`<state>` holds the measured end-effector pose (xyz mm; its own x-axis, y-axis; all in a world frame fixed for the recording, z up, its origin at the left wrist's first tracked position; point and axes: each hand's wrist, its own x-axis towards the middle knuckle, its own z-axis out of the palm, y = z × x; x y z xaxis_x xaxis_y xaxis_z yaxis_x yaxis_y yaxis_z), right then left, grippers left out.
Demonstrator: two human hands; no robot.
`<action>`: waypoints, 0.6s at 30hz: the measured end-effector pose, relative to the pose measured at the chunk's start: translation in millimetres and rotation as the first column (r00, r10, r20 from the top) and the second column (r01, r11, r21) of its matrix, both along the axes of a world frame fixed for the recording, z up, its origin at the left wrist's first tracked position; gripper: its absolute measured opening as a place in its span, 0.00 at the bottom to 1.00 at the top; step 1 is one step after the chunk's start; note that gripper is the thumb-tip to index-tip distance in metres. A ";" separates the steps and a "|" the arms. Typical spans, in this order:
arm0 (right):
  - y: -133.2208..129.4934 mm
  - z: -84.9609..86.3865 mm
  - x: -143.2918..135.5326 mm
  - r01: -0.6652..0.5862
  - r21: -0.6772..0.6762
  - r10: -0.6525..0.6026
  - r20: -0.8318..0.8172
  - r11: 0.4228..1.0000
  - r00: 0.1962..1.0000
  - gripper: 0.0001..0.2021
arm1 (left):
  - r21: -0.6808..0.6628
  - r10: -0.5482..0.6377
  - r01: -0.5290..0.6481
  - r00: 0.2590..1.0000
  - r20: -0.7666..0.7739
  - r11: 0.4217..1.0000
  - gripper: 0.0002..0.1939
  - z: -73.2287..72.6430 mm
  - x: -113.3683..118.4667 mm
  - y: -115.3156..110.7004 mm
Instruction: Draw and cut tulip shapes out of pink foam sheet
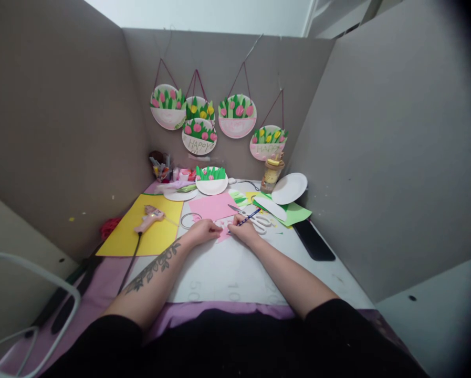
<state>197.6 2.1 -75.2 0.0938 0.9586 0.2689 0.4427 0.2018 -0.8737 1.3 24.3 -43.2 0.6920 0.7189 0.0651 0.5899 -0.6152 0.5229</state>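
Observation:
In the head view my right hand (243,230) is closed round a dark blue patterned pencil (251,215), its tip down at a small piece of pink paper (223,237). My left hand (204,231) holds the left side of that piece, fingers bent and drawn together. Right behind my right hand lie white-handled scissors (263,222), blades pointing to the back left. A larger pink sheet (213,205) is spread behind both hands. Fine marks on the small piece are too small to make out.
A pink glue gun (150,219) rests on yellow card (119,239) at left, its cord trailing forward. A phone (314,240), green paper (300,212), a paper plate (290,188) and a cup (272,176) stand or lie at right. Flower-decorated plates (237,127) hang behind.

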 end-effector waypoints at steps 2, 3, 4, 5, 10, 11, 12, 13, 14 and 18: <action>0.3 -0.5 0.0 0.003 -0.005 -0.003 -0.008 1.000 1.000 0.08 | 0.002 -0.007 0.007 1.000 -0.002 1.000 0.12 1.3 -0.1 -0.9; 0.5 -0.7 0.1 0.001 -0.006 -0.001 -0.009 1.000 1.000 0.08 | 0.000 -0.012 0.012 1.000 -0.004 1.000 0.12 1.9 -0.2 -1.3; 0.7 -0.8 0.2 -0.001 -0.006 0.001 -0.010 1.000 1.000 0.08 | -0.003 -0.014 0.014 1.000 -0.005 1.000 0.12 2.5 -0.3 -1.6; 0.8 -0.9 0.4 -0.005 -0.007 0.005 -0.011 1.000 1.000 0.08 | -0.006 -0.013 0.013 1.000 -0.003 1.000 0.12 2.9 -0.3 -1.8; -0.4 0.7 0.6 -0.021 -0.008 0.021 -0.032 1.000 0.999 0.08 | -0.014 0.002 -0.001 1.000 0.020 1.000 0.13 2.6 0.1 -1.7; -0.9 1.4 0.4 -0.024 -0.013 0.024 -0.034 1.000 0.999 0.08 | -0.015 0.003 -0.003 1.000 0.018 1.000 0.13 2.3 0.1 -1.6; -1.6 2.1 0.2 -0.028 -0.021 0.027 -0.037 0.999 0.999 0.08 | -0.016 0.005 -0.005 1.000 0.015 1.000 0.14 2.0 0.2 -1.5; -2.2 2.9 0.0 -0.034 -0.031 0.033 -0.041 0.999 0.999 0.08 | -0.016 0.006 -0.006 1.000 0.011 1.000 0.14 1.7 0.2 -1.4; -2.8 3.6 -0.1 -0.040 -0.040 0.038 -0.046 0.998 0.998 0.08 | -0.014 0.005 -0.005 1.000 0.007 1.000 0.14 1.4 0.2 -1.3; -4.0 5.6 -0.1 -0.054 -0.046 0.052 -0.045 0.997 0.998 0.08 | -0.004 0.003 -0.003 1.000 0.006 1.000 0.14 1.1 0.3 -0.8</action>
<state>197.5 -1.8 -69.6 0.0535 0.9741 0.2199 0.3939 0.1817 -0.9010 1.6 23.5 -42.1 0.6895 0.7212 0.0662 0.5889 -0.6115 0.5285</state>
